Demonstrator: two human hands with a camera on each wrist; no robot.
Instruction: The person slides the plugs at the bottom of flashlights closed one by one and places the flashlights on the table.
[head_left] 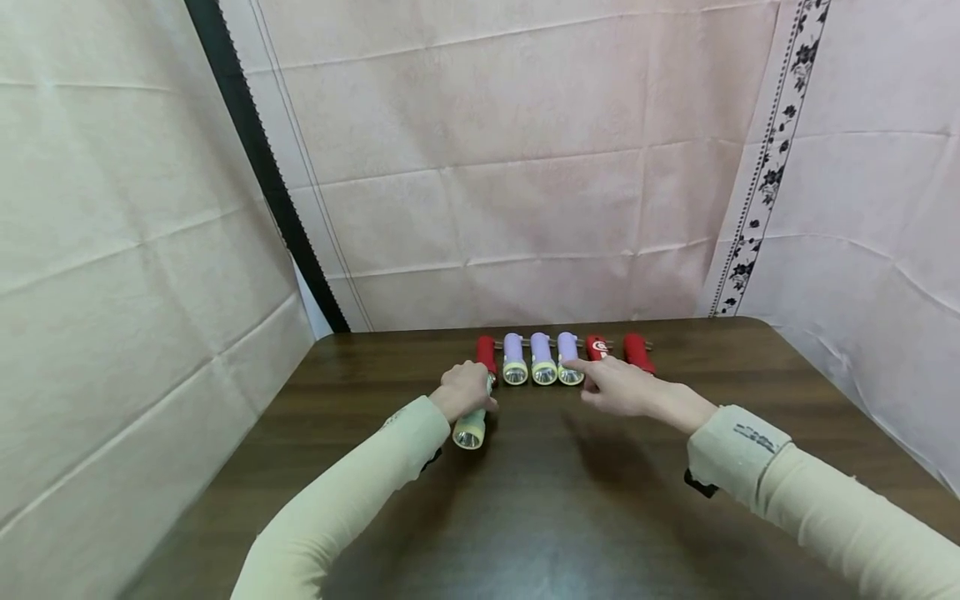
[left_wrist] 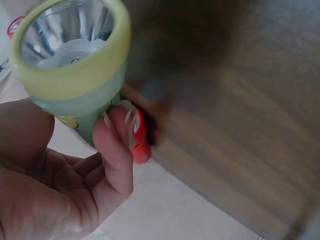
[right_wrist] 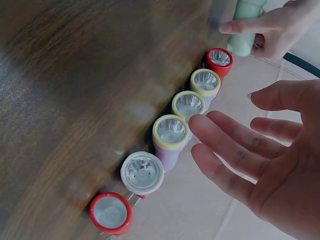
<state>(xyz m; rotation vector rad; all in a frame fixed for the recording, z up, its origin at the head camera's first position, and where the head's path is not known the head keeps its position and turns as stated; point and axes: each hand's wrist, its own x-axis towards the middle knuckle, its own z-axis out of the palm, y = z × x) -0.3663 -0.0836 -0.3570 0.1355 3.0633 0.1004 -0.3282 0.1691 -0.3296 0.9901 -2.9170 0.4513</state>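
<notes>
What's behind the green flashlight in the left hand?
In the head view, a red flashlight shows just beyond the green flashlight. The left hand and green flashlight partly cover its front there, but the right wrist view shows that. The table they cover is hidden.

Reads as a curtained-off booth, staged work spot. Home, lab or shop: can't tell. Wood-grain counter (head_left: 540, 517), rounded far-right corner. Creased pale cloth (head_left: 525, 208) hangs beyond its left, far and right edges, fold lines visible. Black band (head_left: 262, 158) drops toward far-left corner, floral strip (head_left: 772, 167) toward far-right. Flashlights (head_left: 542, 350) lined up near far edge.
</notes>
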